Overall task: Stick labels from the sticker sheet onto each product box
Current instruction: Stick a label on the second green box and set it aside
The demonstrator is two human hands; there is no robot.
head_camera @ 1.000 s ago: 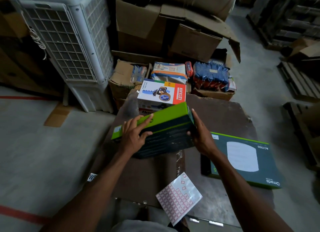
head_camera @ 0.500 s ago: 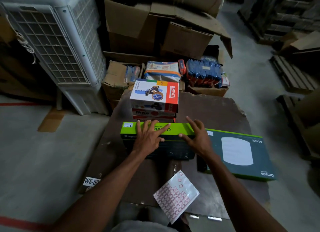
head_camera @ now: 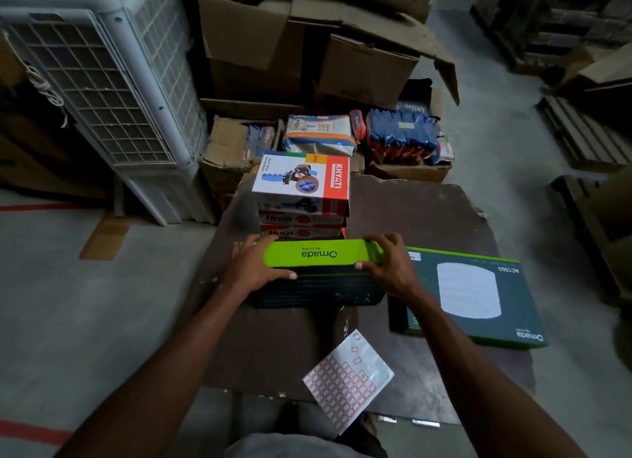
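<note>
Head view looks down at our two bare arms reaching over a dark brown board (head_camera: 427,218) that serves as our worktop on the grey floor (head_camera: 68,303). At far left stands a white air cooler (head_camera: 102,91) with a grid front, tilted in the wide-angle picture.

Moving right, our left hand (head_camera: 251,269) grips the left end of the green Omada box (head_camera: 318,256): the fingers curl over its bright green top edge and the thumb presses the dark front face. The box stands on its long side on the board, its logo upside down to us.

Just behind it rises a stack: a white and red Khyati box (head_camera: 301,180) on top of two red Ikon boxes (head_camera: 297,225). Behind the stack, off the board, sit packets in open cartons, a white and orange packet (head_camera: 318,136) and a bundle of blue packs (head_camera: 403,136), with large brown cartons (head_camera: 307,47) piled further back.

Near our body, the sticker sheet (head_camera: 349,379) lies flat on the board, turned at an angle, with rows of red-edged labels across most of it and only a few at its far end.

Our right hand (head_camera: 390,266) holds the right end of the green box the same way, fingers curled over the top, thumb on the front.

At right, a second, flat Omada box (head_camera: 478,293) lies face up on the board, dark green with a pale panel, just beside the right hand.
</note>
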